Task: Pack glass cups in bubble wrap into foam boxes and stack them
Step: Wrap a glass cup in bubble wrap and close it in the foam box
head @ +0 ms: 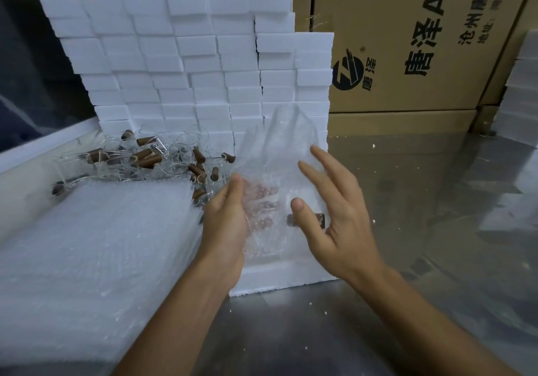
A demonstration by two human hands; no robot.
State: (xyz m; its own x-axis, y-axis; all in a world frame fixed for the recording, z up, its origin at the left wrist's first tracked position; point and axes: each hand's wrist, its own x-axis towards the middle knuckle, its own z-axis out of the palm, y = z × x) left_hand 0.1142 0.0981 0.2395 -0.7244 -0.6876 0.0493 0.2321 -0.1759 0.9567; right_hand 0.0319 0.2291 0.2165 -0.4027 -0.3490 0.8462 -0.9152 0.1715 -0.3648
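Note:
My left hand [225, 224] holds a sheet of bubble wrap [276, 154] round a glass cup, fingers behind the clear film. The cup's brown handle [305, 220] sticks out to the right, just past the thumb of my right hand [334, 212]. That hand hovers open beside the wrap, fingers spread, touching little or nothing. Under both hands lies an open white foam box [279, 281] on the metal table. A pile of loose glass cups with brown handles [151, 157] lies at the left rear.
A tall wall of stacked foam boxes [186, 55] stands behind the work spot. A thick stack of bubble wrap sheets [96, 244] lies at the left. Printed cardboard cartons [422, 41] fill the back right, with more foam [521, 93] at the far right edge.

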